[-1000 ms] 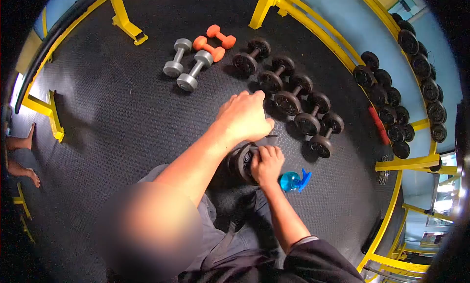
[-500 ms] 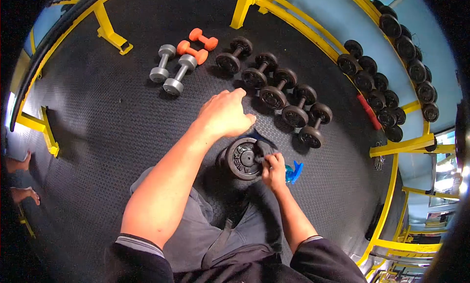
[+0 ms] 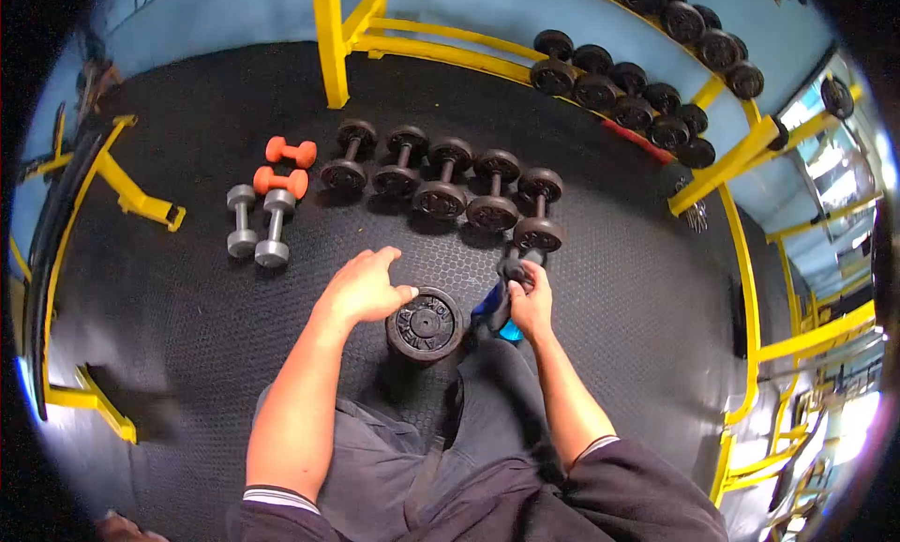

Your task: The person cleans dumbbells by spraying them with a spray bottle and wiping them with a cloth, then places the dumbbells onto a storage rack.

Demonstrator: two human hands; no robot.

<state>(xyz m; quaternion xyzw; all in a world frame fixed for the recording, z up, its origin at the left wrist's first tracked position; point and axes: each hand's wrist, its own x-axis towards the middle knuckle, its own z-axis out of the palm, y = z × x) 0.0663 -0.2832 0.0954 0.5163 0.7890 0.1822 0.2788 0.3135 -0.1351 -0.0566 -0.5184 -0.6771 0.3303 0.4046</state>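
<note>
- Grey dumbbells (image 3: 275,226): two, side by side on the floor, long axes running away from the person.
- Orange dumbbells (image 3: 281,182): two, just beyond the grey pair, lying crosswise.
- Left hand (image 3: 366,287): arm stretched forward, back of the hand up, fingers apart, thumb at the near weight's rim; whether it touches, I cannot tell.
- Upright dumbbell (image 3: 425,324): on the floor in front of the person, between the two hands, standing on end with its long axis vertical and one round plate facing up. Black, with raised lettering around the plate's hub.
- Black dumbbells (image 3: 442,198): five in a row farther off, long axes pointing roughly away from the person.
- Bottle (image 3: 511,332): blue, mostly hidden by the right hand; its lean cannot be told.
- Cloth (image 3: 514,270): dark, bunched, poking out past the right fingertips.
- Right hand (image 3: 532,303): arm reaching forward, fingers clamped on the cloth.
- Rack (image 3: 731,172): yellow, with more black weights.
</note>
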